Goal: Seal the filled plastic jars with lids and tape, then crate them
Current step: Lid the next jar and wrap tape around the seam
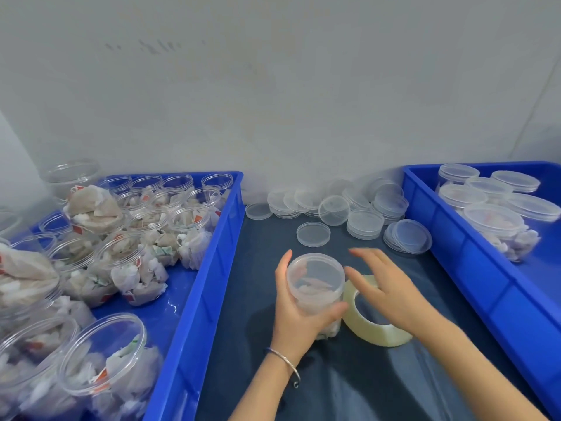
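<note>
From the head camera I see two blue crates on a dark table (pixel 349 390); the left crate (pixel 194 299) is crowded with open clear jars (pixel 103 357) stuffed with pale paper sachets, some upright at the back, others tipped on their sides near me; I cannot count them exactly, but well over a dozen show; one more clear jar (pixel 71 174) stands beyond the crate's far left corner, and I cannot tell whether it holds anything.

The right crate (pixel 473 278) holds the lidded jars (pixel 498 229); I count roughly six, packed touching one another in its far half, the nearest showing the same pale sachets through its wall.

Between the crates, against the wall, lies a heap of loose clear lids (pixel 364 223), some stacked, some leaning; I make out about a dozen or more, with one single lid (pixel 313 234) lying apart, nearer me.

In front of me my left hand (pixel 296 311) grips the filled jar (pixel 315 287), fingers and thumb curled round its side; a lid already sits on top of it, and it stands on the table; just beside it on the right lies one roll of clear tape (pixel 379 329), flat on the table, touching or nearly touching the jar; my right hand (pixel 385 284) hovers over the roll with fingers spread and slack, holding nothing; a thin bangle (pixel 285 360) circles my left wrist.
</note>
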